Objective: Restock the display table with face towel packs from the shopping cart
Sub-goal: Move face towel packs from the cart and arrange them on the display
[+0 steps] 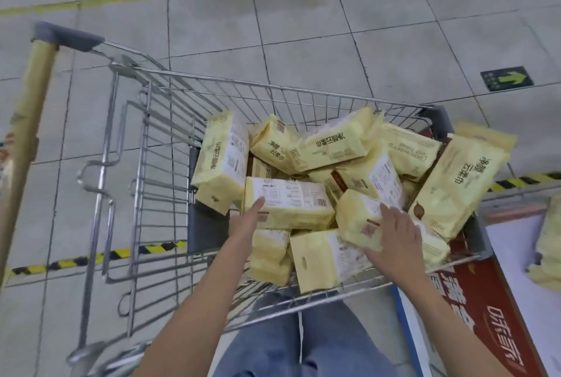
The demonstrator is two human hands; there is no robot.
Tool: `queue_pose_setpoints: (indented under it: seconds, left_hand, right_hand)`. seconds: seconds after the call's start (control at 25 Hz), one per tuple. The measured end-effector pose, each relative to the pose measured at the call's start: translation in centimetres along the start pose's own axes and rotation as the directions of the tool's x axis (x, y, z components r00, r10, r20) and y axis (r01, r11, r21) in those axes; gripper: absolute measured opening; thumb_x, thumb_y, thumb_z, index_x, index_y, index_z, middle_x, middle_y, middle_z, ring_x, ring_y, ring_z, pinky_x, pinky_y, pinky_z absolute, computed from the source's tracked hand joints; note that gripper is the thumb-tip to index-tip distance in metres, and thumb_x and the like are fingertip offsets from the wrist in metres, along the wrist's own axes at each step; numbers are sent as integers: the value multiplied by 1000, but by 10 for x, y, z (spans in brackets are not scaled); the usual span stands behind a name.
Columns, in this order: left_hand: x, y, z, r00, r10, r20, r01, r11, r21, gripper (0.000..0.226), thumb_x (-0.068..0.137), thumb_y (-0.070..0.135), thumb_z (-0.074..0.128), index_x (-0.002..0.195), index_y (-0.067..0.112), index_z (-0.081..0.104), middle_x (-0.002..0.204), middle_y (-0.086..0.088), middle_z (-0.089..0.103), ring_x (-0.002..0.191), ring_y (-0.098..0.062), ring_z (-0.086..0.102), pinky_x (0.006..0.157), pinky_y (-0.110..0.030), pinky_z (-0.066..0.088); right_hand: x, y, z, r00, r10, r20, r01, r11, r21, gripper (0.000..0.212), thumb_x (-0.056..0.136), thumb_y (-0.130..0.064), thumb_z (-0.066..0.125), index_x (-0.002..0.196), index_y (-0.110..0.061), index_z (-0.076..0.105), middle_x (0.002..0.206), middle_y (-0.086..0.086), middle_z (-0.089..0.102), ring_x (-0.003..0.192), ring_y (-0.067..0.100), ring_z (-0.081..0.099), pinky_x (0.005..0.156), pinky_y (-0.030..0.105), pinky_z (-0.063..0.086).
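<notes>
Cut off, covered, unreadable

The table [516, 267] and the stack [550, 243] on it run off the right edge, and the cart handle [28, 133] off the left. Lower packs [270, 250] lie half buried in the cart [273, 87]. The right hand [394, 234] covers a pack [358, 218], grip unclear. The label print is too small to read.

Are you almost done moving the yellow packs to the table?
Not nearly. A few face towel packs already lie on the display table. The left hand touches one pack in the shopping cart, the right hand rests on another pack. Neither is lifted yet. Many more packs are still piled there.
</notes>
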State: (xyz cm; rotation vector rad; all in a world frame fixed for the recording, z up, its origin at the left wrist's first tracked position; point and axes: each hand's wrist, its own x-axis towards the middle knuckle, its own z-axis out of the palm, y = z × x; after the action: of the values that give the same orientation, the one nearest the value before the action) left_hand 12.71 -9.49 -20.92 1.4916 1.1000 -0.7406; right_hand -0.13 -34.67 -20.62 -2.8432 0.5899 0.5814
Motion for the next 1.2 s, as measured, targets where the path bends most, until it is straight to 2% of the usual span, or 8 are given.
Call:
queue_pose_setpoints:
  seconds: [0.16, 0.32, 0.48, 0.6, 0.76, 0.88, 1.04, 1.2]
  left_hand:
    - [34, 5, 11, 999, -26, 46, 27, 999, -20, 75, 68, 49, 79, 124, 8, 53, 116, -9, 64, 92, -20, 61, 89, -38, 45]
    - [44, -1, 15, 997, -67, -40, 64, 995, -79, 84, 62, 45, 84, 126, 7, 46, 116, -9, 61, 106, -29, 58, 98, -46, 46]
    - [42, -4, 17, 995, -60, -81, 48, 989, -140, 82, 60, 43, 86, 123, 6, 49, 109, -8, 63, 100, -28, 60, 95, -45, 48]
    - [31, -5, 17, 994, -47, -97, 31, 986, -161, 78, 59, 41, 87, 119, 6, 52, 101, -7, 66, 89, -24, 64, 90, -42, 52]
    - [9, -4, 13, 996, -51, -74, 29, 961, -276, 58, 63, 34, 86, 102, 8, 53, 87, -8, 67, 76, -22, 66, 67, -35, 57]
    - [-18, -6, 8, 1000, -30, -10, 25, 936, -351, 38, 70, 31, 82, 83, 15, 50, 82, -7, 65, 72, -19, 64, 53, -32, 50]
    - [-54, -12, -2, 996, 57, 69, -28, 930, -366, 50, 74, 35, 78, 112, 11, 56, 105, -9, 66, 96, -24, 63, 72, -37, 52]
    - [-81, -19, -22, 976, 187, 114, -118, 887, -447, 55, 77, 33, 75, 123, 12, 55, 117, -11, 66, 110, -26, 60, 89, -41, 51]
  right_hand:
    - [10, 6, 12, 995, -29, -98, 27, 999, -27, 105, 58, -41, 85, 144, -8, 33, 141, 20, 42, 132, 41, 37, 106, 57, 31]
    - [11, 7, 19, 964, -65, -256, 74, 997, 24, 92, 58, -46, 83, 131, -6, 45, 128, 20, 53, 120, 41, 49, 97, 53, 39]
    - [12, 11, 15, 946, -104, -307, 119, 993, 29, 84, 59, -50, 82, 123, -3, 54, 116, 17, 60, 110, 38, 56, 90, 48, 43]
    - [13, 13, 5, 948, -101, -301, 131, 988, 79, 81, 55, -39, 86, 120, -3, 55, 108, 15, 63, 102, 37, 60, 84, 47, 46]
    - [12, 22, -14, 956, -91, -278, 146, 972, 186, 84, 51, -30, 89, 120, 1, 54, 102, 18, 63, 92, 39, 62, 72, 44, 48]
    - [6, 30, -32, 955, -12, -295, 113, 938, 327, 90, 53, -30, 89, 129, -6, 46, 110, 15, 60, 99, 35, 57, 77, 38, 44]
    - [-6, 31, -57, 911, 145, -386, 112, 812, 572, 88, 56, -31, 90, 127, -15, 42, 117, 7, 58, 107, 25, 54, 84, 33, 41]
    - [-19, 28, -68, 908, 300, -293, 101, 521, 847, 82, 57, -30, 90, 122, -13, 42, 116, 1, 56, 109, 21, 53, 96, 43, 45]
